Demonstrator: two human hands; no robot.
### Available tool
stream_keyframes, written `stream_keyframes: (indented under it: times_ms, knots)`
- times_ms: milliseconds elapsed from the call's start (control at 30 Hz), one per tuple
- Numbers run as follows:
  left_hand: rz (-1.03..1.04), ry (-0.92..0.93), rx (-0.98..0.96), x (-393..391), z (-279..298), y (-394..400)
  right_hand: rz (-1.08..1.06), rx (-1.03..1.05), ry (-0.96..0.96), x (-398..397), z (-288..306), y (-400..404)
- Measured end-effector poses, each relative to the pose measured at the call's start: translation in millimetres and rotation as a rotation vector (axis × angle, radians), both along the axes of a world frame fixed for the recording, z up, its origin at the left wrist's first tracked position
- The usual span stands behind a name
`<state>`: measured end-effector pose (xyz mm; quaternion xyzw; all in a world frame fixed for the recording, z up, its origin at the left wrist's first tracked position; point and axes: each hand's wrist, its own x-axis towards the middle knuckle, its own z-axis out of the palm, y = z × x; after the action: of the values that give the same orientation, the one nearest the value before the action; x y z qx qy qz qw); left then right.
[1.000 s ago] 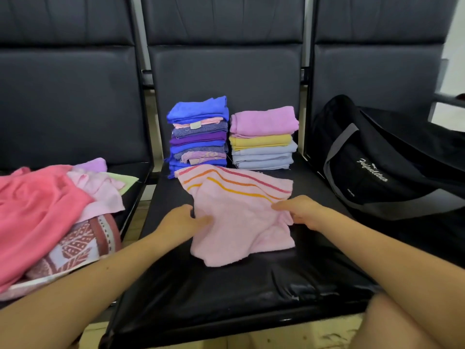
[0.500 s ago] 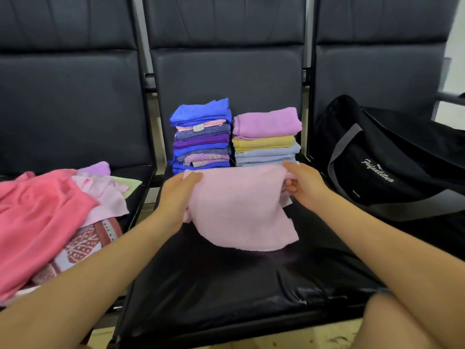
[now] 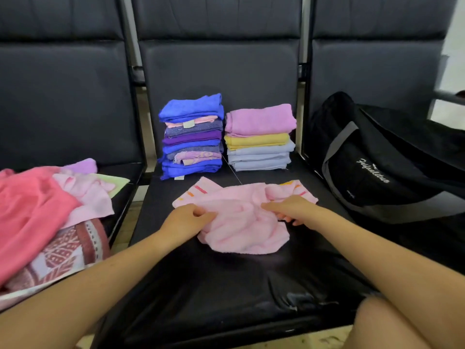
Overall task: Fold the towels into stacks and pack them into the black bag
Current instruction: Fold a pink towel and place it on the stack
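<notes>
A pale pink towel (image 3: 241,222) with orange and red stripes lies bunched on the middle black seat (image 3: 226,285). My left hand (image 3: 187,221) pinches its left edge and my right hand (image 3: 293,209) grips its right side; the striped ends stick out behind both hands. Behind the towel stand two folded stacks: a mostly blue and purple stack (image 3: 192,137) on the left and a lilac, yellow and grey stack (image 3: 260,137) on the right. The black bag (image 3: 377,159) with a grey strap sits on the right seat.
A loose pile of unfolded towels (image 3: 42,217), pink, lilac and patterned red-white, covers the left seat. Dark seat backs rise behind everything. My knee (image 3: 392,326) shows at the bottom right, and a gap with floor separates the left and middle seats.
The towel was held up in front of the stacks half a second ago; now both hands have brought it down onto the seat, bunched, with the striped edge at the far side.
</notes>
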<state>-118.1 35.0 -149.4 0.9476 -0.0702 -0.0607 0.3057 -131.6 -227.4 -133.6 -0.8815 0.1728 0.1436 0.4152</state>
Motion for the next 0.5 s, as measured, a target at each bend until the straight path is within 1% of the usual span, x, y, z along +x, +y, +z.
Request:
stream_keyframes:
  times_ms: [67,133,200,267,333,400,433,500]
  knots:
    - [-0.054,0.010,-0.023,-2,-3,2,0.152,-0.071,0.028,-5,-1,1]
    - [-0.153,-0.021,-0.065,-7,-4,2,0.269,-0.101,0.064,-8,-2,5]
    - [-0.243,-0.084,-0.081,-14,-3,3,0.329,-0.114,0.071,-12,-1,6]
    - [-0.281,-0.134,-0.077,-17,-4,5,0.383,-0.103,0.071,-16,-2,2]
    - [-0.227,-0.108,-0.132,-17,-1,5,0.431,-0.076,0.079,-24,0,-2]
    - [-0.081,-0.073,-0.252,-17,8,6,0.437,-0.033,0.031,-30,2,-4]
    - [-0.011,-0.081,-0.330,-16,12,9,0.421,0.001,-0.021,-31,3,-3]
    - [0.109,-0.109,-0.528,-15,26,14,0.294,0.146,-0.159,-33,12,0]
